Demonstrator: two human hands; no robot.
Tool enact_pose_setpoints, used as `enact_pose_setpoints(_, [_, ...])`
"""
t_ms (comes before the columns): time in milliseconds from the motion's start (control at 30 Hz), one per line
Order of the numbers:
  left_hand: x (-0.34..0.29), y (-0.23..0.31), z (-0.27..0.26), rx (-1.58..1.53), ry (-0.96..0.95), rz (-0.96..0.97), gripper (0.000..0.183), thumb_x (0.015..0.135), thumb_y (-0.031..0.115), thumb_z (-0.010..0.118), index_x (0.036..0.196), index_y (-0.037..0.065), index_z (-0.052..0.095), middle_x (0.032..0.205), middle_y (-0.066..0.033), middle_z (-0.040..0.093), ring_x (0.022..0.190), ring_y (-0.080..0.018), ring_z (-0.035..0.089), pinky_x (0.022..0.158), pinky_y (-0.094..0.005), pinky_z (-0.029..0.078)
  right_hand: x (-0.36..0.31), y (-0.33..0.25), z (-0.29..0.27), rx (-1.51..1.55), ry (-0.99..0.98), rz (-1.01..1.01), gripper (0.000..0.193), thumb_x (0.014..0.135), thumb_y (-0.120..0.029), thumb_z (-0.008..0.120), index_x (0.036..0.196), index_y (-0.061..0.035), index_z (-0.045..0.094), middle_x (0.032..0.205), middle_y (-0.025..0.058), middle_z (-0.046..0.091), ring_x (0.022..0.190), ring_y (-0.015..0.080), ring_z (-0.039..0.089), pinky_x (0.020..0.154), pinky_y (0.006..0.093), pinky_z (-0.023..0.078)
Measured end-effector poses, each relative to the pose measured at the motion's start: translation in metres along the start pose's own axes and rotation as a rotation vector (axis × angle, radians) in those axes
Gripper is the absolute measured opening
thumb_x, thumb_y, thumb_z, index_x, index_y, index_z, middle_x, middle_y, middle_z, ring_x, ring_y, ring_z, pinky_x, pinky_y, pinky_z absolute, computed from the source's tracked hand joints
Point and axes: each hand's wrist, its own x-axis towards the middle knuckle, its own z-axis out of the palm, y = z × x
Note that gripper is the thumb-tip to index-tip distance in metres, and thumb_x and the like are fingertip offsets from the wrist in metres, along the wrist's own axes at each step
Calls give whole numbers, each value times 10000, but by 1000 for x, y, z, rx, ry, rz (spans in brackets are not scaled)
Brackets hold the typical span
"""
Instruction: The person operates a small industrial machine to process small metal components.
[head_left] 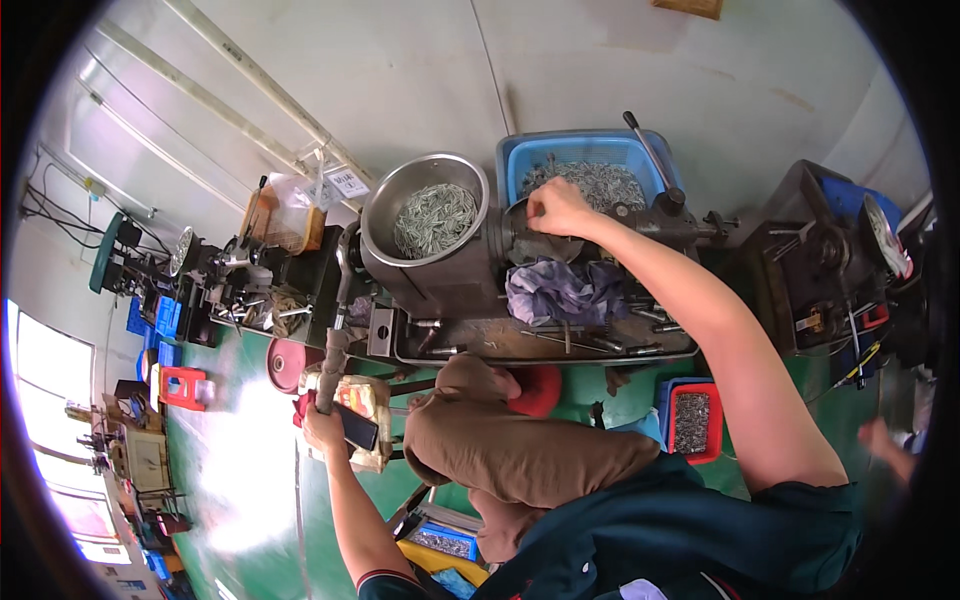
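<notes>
At the lower left, my left hand (322,428) is wrapped round the end of a long lever handle (335,365) that is bound in greyish-brown wrapping and runs up to the machine. My right hand (560,207) reaches over the bench lathe (440,285) to its spindle end, fingers pinched together; whatever they hold is hidden. A steel pot (372,225) full of small metal pins (437,222) stands on the headstock. Behind my right hand sits a blue basket (515,160) with many small metal parts (600,183). A crumpled purple-grey rag (562,292) lies below my right wrist.
Loose tools (565,338) lie in the machine's tray (480,345). A black lever (648,145) rises at the right. A phone (358,428) is beside my left hand. A red bin (715,425) of parts stands on the floor. Another person's hand (876,437) shows at far right.
</notes>
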Motion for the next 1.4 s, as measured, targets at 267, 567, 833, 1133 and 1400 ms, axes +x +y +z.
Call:
enact_pose_setpoints(267, [-39,30,-8,4,60,-13,246,620,195,584,797,28,547,698,-178,568,697,-348,542,627,-427,409,3,9,23,386,-275,174,168,556,-184,615,701,-102,633,726,68,611,705,210,580,670,300,439])
enact_pose_setpoints(567, [-73,60,-17,33,51,-89,222,648,263,575,730,69,505,648,-149,557,637,-338,544,527,-439,401,10,6,26,381,-332,95,184,575,-189,601,731,-96,634,715,69,607,691,202,576,653,295,438])
enact_pose_setpoints(833, [-72,56,-14,18,63,-98,210,627,231,582,705,55,498,623,-152,550,628,-333,541,533,-432,398,17,9,10,156,-373,121,208,571,-212,591,696,-46,610,689,95,601,693,246,571,647,332,434])
enact_pose_setpoints(1133, [-72,54,-13,2,53,-76,209,639,239,582,696,52,509,607,-156,548,614,-339,536,540,-432,391,68,-59,-14,-125,510,-189,136,671,-231,576,706,-101,597,775,34,560,844,225,468,725,368,364])
enact_pose_setpoints(1400, [-72,53,-10,5,73,-66,197,644,238,564,687,57,500,599,-155,543,601,-346,533,529,-435,392,89,-122,14,-222,-140,-271,92,607,-103,568,675,-61,615,747,73,604,872,235,493,711,356,386])
